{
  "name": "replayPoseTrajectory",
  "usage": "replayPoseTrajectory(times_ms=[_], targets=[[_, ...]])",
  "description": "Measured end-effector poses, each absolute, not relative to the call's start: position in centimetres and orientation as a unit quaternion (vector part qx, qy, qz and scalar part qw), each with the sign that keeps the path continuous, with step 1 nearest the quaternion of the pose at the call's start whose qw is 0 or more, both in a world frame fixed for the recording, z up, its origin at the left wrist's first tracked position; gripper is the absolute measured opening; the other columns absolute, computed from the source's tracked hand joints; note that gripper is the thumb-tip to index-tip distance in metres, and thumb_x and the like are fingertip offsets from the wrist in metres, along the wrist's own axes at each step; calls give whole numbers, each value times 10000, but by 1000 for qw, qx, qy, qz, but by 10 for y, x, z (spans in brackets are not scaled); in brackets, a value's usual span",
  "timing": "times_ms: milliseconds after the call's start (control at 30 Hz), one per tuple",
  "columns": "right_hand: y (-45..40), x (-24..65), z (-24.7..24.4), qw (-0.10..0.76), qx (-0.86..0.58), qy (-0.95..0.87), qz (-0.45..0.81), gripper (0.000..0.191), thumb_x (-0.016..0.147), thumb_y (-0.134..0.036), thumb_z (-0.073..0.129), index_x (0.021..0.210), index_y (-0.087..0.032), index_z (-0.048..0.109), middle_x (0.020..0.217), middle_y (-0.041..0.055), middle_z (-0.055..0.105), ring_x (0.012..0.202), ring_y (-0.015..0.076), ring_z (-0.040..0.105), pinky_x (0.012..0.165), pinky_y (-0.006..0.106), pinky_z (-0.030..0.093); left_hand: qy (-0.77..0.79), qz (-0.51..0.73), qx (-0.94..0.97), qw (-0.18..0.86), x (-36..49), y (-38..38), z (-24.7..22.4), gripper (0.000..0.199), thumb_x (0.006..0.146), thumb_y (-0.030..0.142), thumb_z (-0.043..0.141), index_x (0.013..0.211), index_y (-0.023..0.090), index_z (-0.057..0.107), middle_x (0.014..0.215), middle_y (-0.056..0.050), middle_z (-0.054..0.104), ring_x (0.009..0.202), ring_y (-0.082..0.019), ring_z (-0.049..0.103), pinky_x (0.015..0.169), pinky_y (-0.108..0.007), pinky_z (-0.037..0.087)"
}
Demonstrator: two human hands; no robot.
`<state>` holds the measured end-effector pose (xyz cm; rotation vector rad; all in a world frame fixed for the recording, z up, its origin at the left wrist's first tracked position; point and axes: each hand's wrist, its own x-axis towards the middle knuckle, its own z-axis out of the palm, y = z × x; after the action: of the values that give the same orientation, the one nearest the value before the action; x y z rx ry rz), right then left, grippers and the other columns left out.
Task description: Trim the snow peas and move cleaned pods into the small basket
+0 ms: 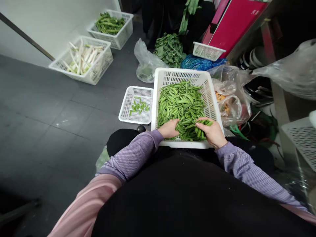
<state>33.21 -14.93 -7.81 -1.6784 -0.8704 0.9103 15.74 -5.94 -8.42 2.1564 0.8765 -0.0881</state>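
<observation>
- Flat green pea pods (181, 98) lie heaped in a white rectangular slatted plastic basket (154, 105).
- Right hand (214, 133): fingers closed around several pods, their ends showing beyond the thumb.
- Left hand (169, 128): fingers partly hidden among pods; cannot tell whether they grip any.

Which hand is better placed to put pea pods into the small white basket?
Probably the left hand: it is nearer the small white basket, which sits left of the large white basket. The right hand holds pea pods but would need to reach across; what the left hand holds is hidden.
</observation>
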Motion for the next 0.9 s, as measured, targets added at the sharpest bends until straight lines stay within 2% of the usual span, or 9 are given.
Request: replayPoseTrajectory(times_ms=[67,100,233,367,433,500,633,733,900], targets=[[-149,330,-81,500,-692,-353,382,361,543,-425,747,779,-185,616,703,-13,608,612,124,541,614,271,445,290,26,859,422,159,-63,-83,701,695,197,576,1343,135,315,1166,-94,539,941,-150,572,823,-237,457],[-149,329,-81,494,-693,-359,384,371,544,-435,746,784,-182,618,694,-12,610,607,127,541,609,273,447,267,36,865,424,160,-65,-82,655,732,217,560,1337,134,322,1165,-96,540,947,-147,572,834,-239,453],[-148,334,-73,406,-729,-456,310,364,634,-451,686,862,-170,650,693,13,626,599,151,542,589,289,444,253,-47,907,334,163,-70,-78,297,883,260,372,1017,113,593,957,-110,637,894,-196,603,817,-309,458],[-146,336,-58,211,-688,-683,125,278,784,-311,545,1012,-181,639,837,69,644,743,189,574,666,303,445,247,-115,932,239,161,-70,-76,326,892,267,345,886,116,633,906,-129,654,850,-247,620,734,-341,472],[-143,332,-56,85,-599,-787,121,229,792,-210,508,969,-180,651,825,80,637,752,184,580,665,286,441,223,-109,941,230,160,-71,-75,313,887,267,361,880,122,638,917,-121,654,856,-239,618,724,-322,471],[-140,325,-58,28,-569,-807,154,176,763,-162,520,862,-172,666,773,75,629,712,178,582,637,274,438,215,-81,945,233,159,-73,-74,305,891,266,364,897,127,636,922,-109,653,854,-214,616,725,-292,465],[-135,309,-65,204,-675,-655,272,111,682,-268,624,739,-175,647,746,45,629,708,188,578,653,297,444,271,24,925,265,158,-77,-70,328,914,264,320,949,130,617,946,-90,644,900,-176,594,761,-257,446],[-135,302,-68,363,-688,-433,456,225,591,-366,698,704,-189,618,617,1,579,530,144,504,509,283,414,296,87,908,285,157,-77,-67,328,920,234,302,965,135,610,994,-78,635,960,-154,571,815,-238,429],[-129,341,-71,532,-619,-241,525,288,570,-474,677,644,-239,527,522,-38,471,443,103,406,372,229,329,295,-8,915,276,156,-75,-79,318,901,259,346,919,131,636,942,-104,647,862,-188,606,752,-278,465]])
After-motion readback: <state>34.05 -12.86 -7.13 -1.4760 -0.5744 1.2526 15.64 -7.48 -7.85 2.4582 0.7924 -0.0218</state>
